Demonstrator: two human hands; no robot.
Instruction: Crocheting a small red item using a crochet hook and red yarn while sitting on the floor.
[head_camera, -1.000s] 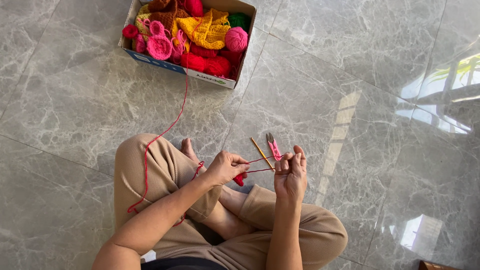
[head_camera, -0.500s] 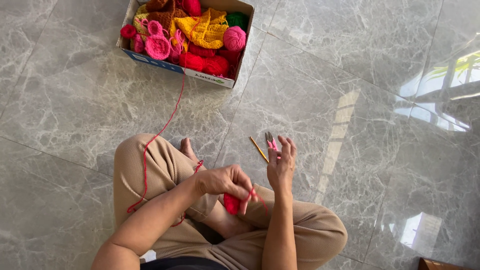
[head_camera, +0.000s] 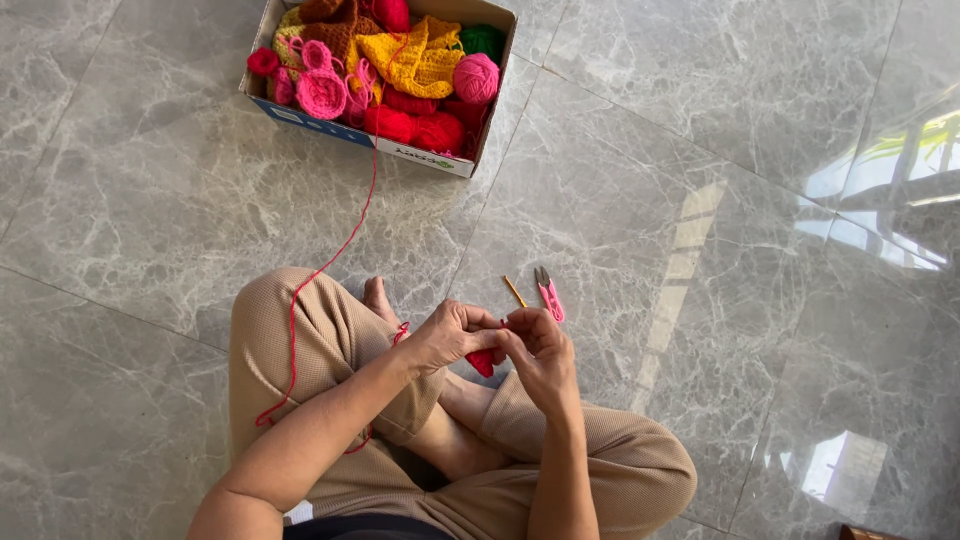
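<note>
I sit cross-legged on a marble floor. My left hand (head_camera: 448, 338) and my right hand (head_camera: 538, 345) meet over my lap and pinch a small red knitted piece (head_camera: 483, 362) between them. A red yarn strand (head_camera: 330, 255) runs from my left hand over my left knee and up to the cardboard box (head_camera: 370, 138). A wooden needle (head_camera: 514, 291) pokes out just above my hands. Pink thread snips (head_camera: 548, 294) lie on the floor beside my right hand.
The box at the top holds pink, red, yellow, brown and green yarn balls and knitted pieces. Grey marble tiles spread around, with bright window reflections on the right (head_camera: 880, 180).
Both hands dropped lower and came together over the red piece. The needles that stood spread between my hands are now mostly hidden.
</note>
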